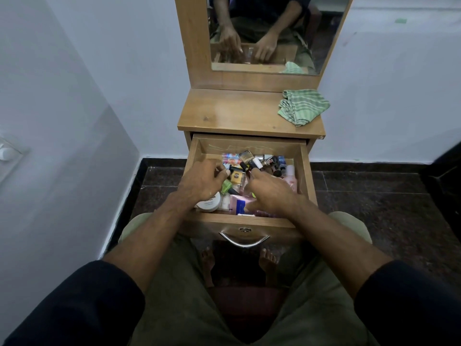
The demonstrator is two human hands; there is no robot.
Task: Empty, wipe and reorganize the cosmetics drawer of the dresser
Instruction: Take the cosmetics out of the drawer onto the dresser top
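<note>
Resting on wooden dresser top: green cloth.

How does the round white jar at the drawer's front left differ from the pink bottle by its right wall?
The round white jar is squat and wide; the pink bottle is taller and slimmer. The jar sits at the front left, partly under the left hand; the bottle lies against the right wall, just beyond the right hand. The jar is white with dark lettering, the bottle translucent pink with a white cap. Both are in the open wooden drawer.
</note>
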